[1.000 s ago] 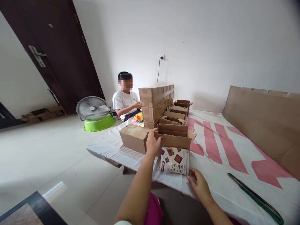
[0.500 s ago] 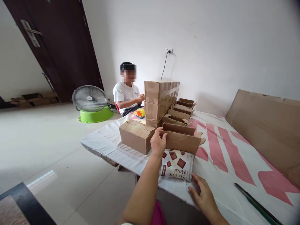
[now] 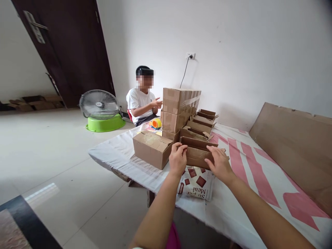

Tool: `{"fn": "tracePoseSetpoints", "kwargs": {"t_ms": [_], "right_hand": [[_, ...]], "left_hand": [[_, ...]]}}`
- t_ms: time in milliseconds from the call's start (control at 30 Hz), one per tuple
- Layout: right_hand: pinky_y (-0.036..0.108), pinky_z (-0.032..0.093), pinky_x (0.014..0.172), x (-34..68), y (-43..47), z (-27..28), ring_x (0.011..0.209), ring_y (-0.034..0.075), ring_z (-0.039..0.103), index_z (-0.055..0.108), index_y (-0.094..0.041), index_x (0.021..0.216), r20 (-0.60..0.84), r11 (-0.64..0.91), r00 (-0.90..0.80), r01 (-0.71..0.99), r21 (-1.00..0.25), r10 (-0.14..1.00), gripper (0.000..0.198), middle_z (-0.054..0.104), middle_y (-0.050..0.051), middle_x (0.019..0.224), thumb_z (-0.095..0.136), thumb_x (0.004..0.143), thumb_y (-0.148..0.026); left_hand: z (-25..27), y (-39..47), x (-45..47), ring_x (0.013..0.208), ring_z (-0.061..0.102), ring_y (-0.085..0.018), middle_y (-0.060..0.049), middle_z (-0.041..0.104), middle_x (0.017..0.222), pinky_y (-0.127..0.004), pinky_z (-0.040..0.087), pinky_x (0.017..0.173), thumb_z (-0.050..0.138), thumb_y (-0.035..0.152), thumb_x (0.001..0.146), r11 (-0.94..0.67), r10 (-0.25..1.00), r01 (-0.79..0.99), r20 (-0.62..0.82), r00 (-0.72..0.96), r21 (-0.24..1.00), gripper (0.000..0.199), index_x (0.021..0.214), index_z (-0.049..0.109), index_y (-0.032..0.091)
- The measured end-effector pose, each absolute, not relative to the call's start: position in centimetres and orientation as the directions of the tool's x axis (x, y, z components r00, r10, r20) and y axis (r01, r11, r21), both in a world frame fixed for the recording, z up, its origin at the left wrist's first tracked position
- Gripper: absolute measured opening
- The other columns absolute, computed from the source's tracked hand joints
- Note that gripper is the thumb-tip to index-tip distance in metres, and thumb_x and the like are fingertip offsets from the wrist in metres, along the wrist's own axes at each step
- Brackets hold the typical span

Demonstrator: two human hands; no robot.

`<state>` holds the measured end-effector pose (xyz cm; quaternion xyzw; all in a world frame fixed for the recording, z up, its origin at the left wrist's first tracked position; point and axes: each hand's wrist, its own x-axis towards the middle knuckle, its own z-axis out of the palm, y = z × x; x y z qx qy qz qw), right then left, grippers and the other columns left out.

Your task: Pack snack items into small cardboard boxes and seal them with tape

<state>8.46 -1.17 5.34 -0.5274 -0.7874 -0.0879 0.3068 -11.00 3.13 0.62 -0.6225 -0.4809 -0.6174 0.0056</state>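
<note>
An open-topped cardboard box (image 3: pixel 195 155) stands near the table's front edge. At its near left corner, my left hand (image 3: pixel 177 159) pinches the upper rim between thumb and fingers. My right hand (image 3: pixel 221 163) is at the right part of the near wall, thumb and fingers apart, with the fingertips at the rim. Just in front of the box lies a white bag (image 3: pixel 194 185) printed with brown squares and the words "Super Meal"; my right wrist is beside it. The inside of the box is mostly hidden by its near wall.
A closed box (image 3: pixel 151 148) sits left of my left hand. Behind stand stacked taped boxes (image 3: pixel 171 100) and a row of open boxes (image 3: pixel 198 126). A tape roll (image 3: pixel 156 123) lies near a seated person (image 3: pixel 141 103). Large cardboard (image 3: pixel 293 145) leans at right.
My right hand has moved up and away from the bag's lower right corner to the box's near wall. My left hand stays at the box corner. The seated person's hands have shifted slightly.
</note>
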Motion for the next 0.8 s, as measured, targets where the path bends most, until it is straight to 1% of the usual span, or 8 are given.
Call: {"fn": "tracePoseSetpoints", "kwargs": {"t_ms": [67, 133, 267, 467, 567, 667, 733, 800], "right_hand": [[0.045, 0.035, 0.102, 7.7, 0.0, 5.7, 0.113, 0.027, 0.055, 0.059, -0.018, 0.121, 0.480, 0.354, -0.220, 0.912, -0.209, 0.849, 0.039, 0.066, 0.009, 0.118, 0.055, 0.082, -0.023], [0.043, 0.037, 0.096, 7.1, 0.5, 5.8, 0.101, 0.025, 0.059, 0.064, -0.020, 0.109, 0.427, 0.277, -0.161, 0.934, -0.226, 0.890, 0.031, 0.070, 0.006, 0.106, 0.057, 0.078, -0.020], [0.041, 0.036, 0.090, 6.3, 0.7, 6.1, 0.091, 0.024, 0.060, 0.067, -0.022, 0.097, 0.379, 0.155, -0.051, 0.957, -0.247, 0.924, 0.020, 0.072, 0.004, 0.090, 0.063, 0.077, -0.025], [0.041, 0.036, 0.086, 5.7, 0.6, 6.2, 0.091, 0.026, 0.058, 0.066, -0.021, 0.093, 0.357, 0.101, -0.004, 0.962, -0.254, 0.934, 0.023, 0.070, 0.005, 0.087, 0.062, 0.081, -0.041], [0.039, 0.036, 0.085, 6.0, 0.6, 6.2, 0.093, 0.025, 0.058, 0.065, -0.022, 0.097, 0.336, 0.121, -0.028, 0.957, -0.262, 0.942, 0.021, 0.070, 0.005, 0.092, 0.059, 0.083, -0.037], [0.034, 0.038, 0.079, 6.5, 0.7, 6.0, 0.092, 0.023, 0.060, 0.065, -0.024, 0.102, 0.281, 0.124, -0.038, 0.948, -0.294, 0.959, 0.025, 0.071, 0.003, 0.095, 0.062, 0.078, -0.029], [0.032, 0.039, 0.074, 6.7, 0.9, 5.9, 0.087, 0.022, 0.061, 0.065, -0.024, 0.103, 0.249, 0.099, -0.016, 0.942, -0.321, 0.968, 0.028, 0.071, 0.002, 0.092, 0.063, 0.075, -0.027], [0.030, 0.039, 0.071, 6.7, 1.0, 5.9, 0.082, 0.021, 0.062, 0.065, -0.025, 0.101, 0.228, 0.067, 0.014, 0.937, -0.342, 0.974, 0.027, 0.071, 0.001, 0.089, 0.064, 0.074, -0.028]], "left_hand": [[0.3, 3.0, -10.9, 0.098, 0.061, -0.019, -0.007, 0.057, 0.110, -0.030, 0.053, 0.083, 0.053, 0.017, 0.089, -0.518, 0.582, 0.632, 0.779, -0.234, 0.577, 0.019, 0.098, 0.069, 0.023], [0.1, 3.0, -10.8, 0.098, 0.061, -0.019, -0.008, 0.056, 0.111, -0.031, 0.053, 0.082, 0.053, 0.017, 0.089, -0.505, 0.577, 0.651, 0.783, -0.233, 0.566, 0.019, 0.099, 0.069, 0.022], [-0.1, 2.8, -10.7, 0.098, 0.061, -0.019, -0.008, 0.056, 0.111, -0.031, 0.052, 0.082, 0.053, 0.017, 0.090, -0.503, 0.569, 0.663, 0.790, -0.230, 0.555, 0.019, 0.099, 0.069, 0.022], [-0.3, 2.7, -10.8, 0.098, 0.060, -0.019, -0.008, 0.056, 0.112, -0.031, 0.051, 0.085, 0.052, 0.016, 0.089, -0.503, 0.574, 0.656, 0.785, -0.233, 0.562, 0.020, 0.100, 0.068, 0.022], [-0.3, 2.3, -10.6, 0.103, 0.057, -0.022, -0.009, 0.057, 0.114, -0.035, 0.049, 0.089, 0.051, 0.015, 0.090, -0.486, 0.556, 0.682, 0.796, -0.242, 0.547, 0.022, 0.102, 0.067, 0.023], [-0.2, 1.9, -10.2, 0.113, 0.050, -0.029, -0.009, 0.058, 0.119, -0.046, 0.042, 0.095, 0.054, 0.017, 0.088, -0.423, 0.522, 0.752, 0.814, -0.255, 0.506, 0.018, 0.095, 0.069, 0.025], [-0.1, 1.5, -9.8, 0.114, 0.047, -0.031, -0.009, 0.058, 0.118, -0.048, 0.040, 0.094, 0.057, 0.018, 0.087, -0.392, 0.507, 0.781, 0.823, -0.258, 0.486, 0.014, 0.089, 0.070, 0.025], [0.0, 1.2, -9.5, 0.109, 0.049, -0.030, -0.009, 0.061, 0.110, -0.046, 0.040, 0.089, 0.059, 0.018, 0.086, -0.401, 0.512, 0.790, 0.828, -0.227, 0.464, 0.012, 0.084, 0.069, 0.025]]}}
